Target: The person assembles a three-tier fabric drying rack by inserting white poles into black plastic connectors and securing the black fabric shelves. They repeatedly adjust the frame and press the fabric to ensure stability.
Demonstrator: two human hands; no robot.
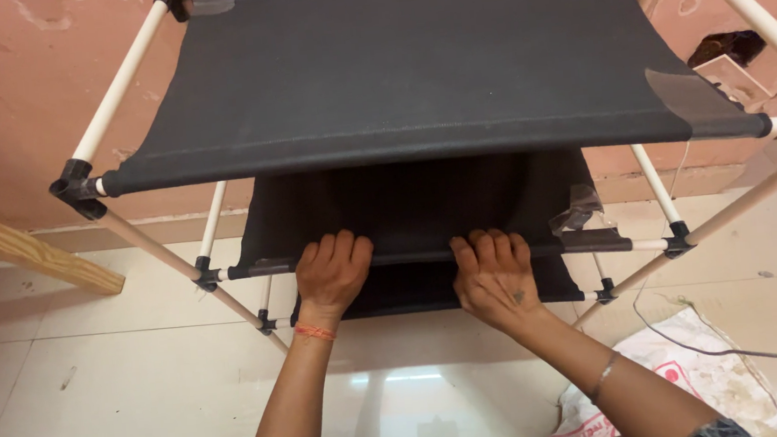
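Both hands, left hand point(332, 272) and right hand point(494, 270), grip closed around the front bar of the middle shelf point(406, 209). Its black fabric carries nothing, like the top shelf point(413, 66) above.

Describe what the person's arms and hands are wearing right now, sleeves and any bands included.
Both hands are bare, no gloves. The left hand has a thin orange thread band at the wrist. The right hand has a slim metal bangle further up the forearm. Patterned short sleeve edges show at both upper arms, at the bottom of the picture.
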